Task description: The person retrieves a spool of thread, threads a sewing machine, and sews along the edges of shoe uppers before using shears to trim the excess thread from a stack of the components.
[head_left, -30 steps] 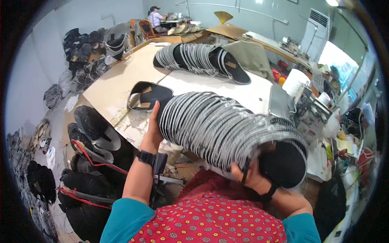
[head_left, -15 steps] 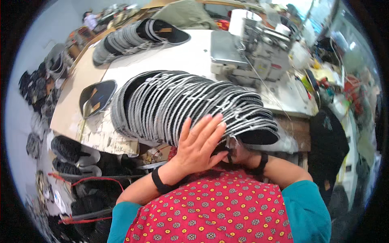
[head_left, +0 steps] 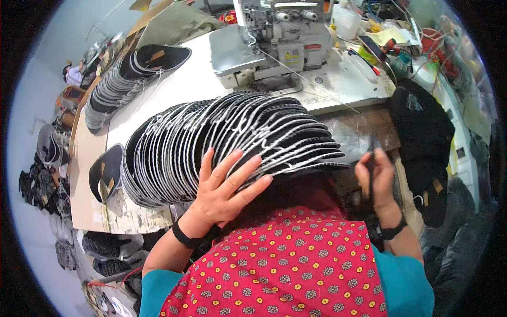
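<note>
Black, white-edged pieces (head_left: 211, 142) lie stacked along the near edge of the counter (head_left: 182, 87); left grip (head_left: 219, 201) spread on them, right grip (head_left: 382, 177) closed around a slim, blurred tool (head_left: 371, 171). Edging (head_left: 174, 158) looks done; loose threads (head_left: 259, 138) remain.

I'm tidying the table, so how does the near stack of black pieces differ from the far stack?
The near stack has the left hand on it; no hand touches the far stack. The near stack looks larger than the far stack. Both hold overlapping black pieces with pale edging.

dark tool (head_left: 372, 180) blurred; sewing machine (head_left: 293, 45) cropped above
</note>
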A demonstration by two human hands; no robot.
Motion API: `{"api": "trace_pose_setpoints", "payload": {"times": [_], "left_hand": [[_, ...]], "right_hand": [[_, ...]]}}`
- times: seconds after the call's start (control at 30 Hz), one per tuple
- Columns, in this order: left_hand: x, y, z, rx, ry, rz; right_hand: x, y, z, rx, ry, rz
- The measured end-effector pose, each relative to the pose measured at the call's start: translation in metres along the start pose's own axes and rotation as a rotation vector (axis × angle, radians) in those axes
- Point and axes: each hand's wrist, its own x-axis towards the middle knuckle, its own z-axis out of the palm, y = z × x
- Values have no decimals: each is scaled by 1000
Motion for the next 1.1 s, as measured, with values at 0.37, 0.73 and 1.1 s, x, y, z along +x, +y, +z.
{"api": "trace_pose_setpoints", "payload": {"times": [0.37,0.73,1.1], "left_hand": [[16,5,-6,37,-74,95],[20,6,3,-62,15,29],[26,4,8,-52,6,16]], "right_hand": [[18,-66,-45,-930,-289,-641],[11,-54,-47,-1016,-390,-647],[9,-39,18,-945,-211,-591]]}}
